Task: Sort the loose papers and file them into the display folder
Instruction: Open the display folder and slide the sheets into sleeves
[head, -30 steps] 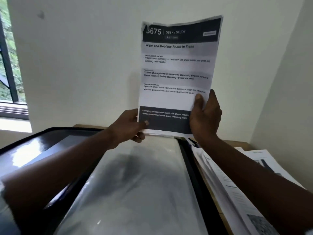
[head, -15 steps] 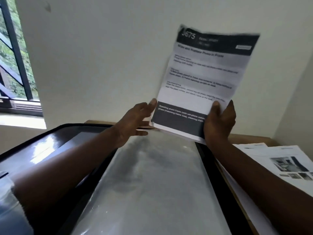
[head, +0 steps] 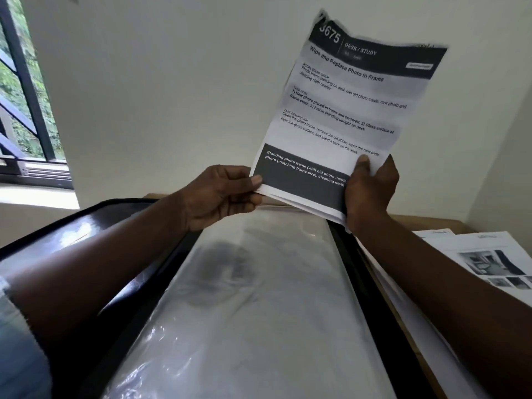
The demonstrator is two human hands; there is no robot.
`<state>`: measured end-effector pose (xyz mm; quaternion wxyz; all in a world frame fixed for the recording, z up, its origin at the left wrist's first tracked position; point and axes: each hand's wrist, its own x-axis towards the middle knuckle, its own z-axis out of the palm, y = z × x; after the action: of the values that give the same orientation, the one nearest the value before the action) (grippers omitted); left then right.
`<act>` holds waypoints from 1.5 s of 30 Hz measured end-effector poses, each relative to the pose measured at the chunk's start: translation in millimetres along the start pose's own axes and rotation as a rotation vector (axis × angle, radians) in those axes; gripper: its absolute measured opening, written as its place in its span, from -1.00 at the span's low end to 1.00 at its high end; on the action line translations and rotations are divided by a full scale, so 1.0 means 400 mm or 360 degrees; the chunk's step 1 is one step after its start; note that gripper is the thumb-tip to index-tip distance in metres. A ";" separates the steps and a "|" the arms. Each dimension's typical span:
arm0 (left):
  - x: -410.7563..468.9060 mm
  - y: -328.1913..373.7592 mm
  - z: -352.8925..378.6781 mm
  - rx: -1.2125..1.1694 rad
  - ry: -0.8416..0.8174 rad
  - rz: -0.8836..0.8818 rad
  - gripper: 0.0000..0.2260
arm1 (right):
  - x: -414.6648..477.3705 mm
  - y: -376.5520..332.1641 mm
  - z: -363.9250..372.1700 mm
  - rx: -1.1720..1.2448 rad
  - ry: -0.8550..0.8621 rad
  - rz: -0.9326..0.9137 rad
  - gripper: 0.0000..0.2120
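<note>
A small stack of printed papers (head: 342,110) is held up in front of the wall, tilted to the right, its top sheet headed "3675 Wipe and Replace Photo in Frame". My left hand (head: 221,194) pinches the stack's lower left corner. My right hand (head: 370,191) grips the lower right edge, thumb on the front. Below them lies the open black display folder (head: 121,272) with a clear plastic sleeve (head: 259,312) facing up.
More loose printed papers (head: 483,260) lie on the brown desk (head: 426,221) to the right of the folder. A white wall stands close behind, and a barred window (head: 26,105) is at the far left.
My left hand, which had let go of the stack, again pinches its lower left corner. The papers have shifted right and tilted more.
</note>
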<state>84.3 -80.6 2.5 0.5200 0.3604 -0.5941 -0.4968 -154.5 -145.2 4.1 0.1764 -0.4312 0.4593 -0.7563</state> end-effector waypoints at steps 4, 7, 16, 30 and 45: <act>0.002 -0.072 -0.029 0.1122 0.0253 0.0353 -0.53 | -0.002 -0.016 -0.007 -0.0036 0.0021 -0.0038 -0.77; -0.027 -0.109 -0.019 0.1815 0.0148 0.0333 -0.42 | -0.008 -0.020 -0.015 -0.0069 0.0031 0.0028 -0.78; -0.121 -0.099 0.012 0.1912 0.0139 0.0554 -0.68 | -0.114 0.008 -0.010 -0.0135 -0.0166 0.0149 -0.73; -0.086 -0.089 -0.016 0.2239 0.0096 0.0885 -0.86 | -0.050 -0.103 -0.006 0.0114 -0.0033 -0.0244 -0.75; -0.081 -0.093 -0.017 0.2442 0.0075 0.1149 -0.80 | -0.083 -0.063 0.101 0.0313 -0.0502 0.0261 -0.52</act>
<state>94.3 -60.5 -42.0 0.2704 0.4119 -0.8341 0.2479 -99.6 -131.9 17.6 0.3486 -0.4862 0.3834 -0.7036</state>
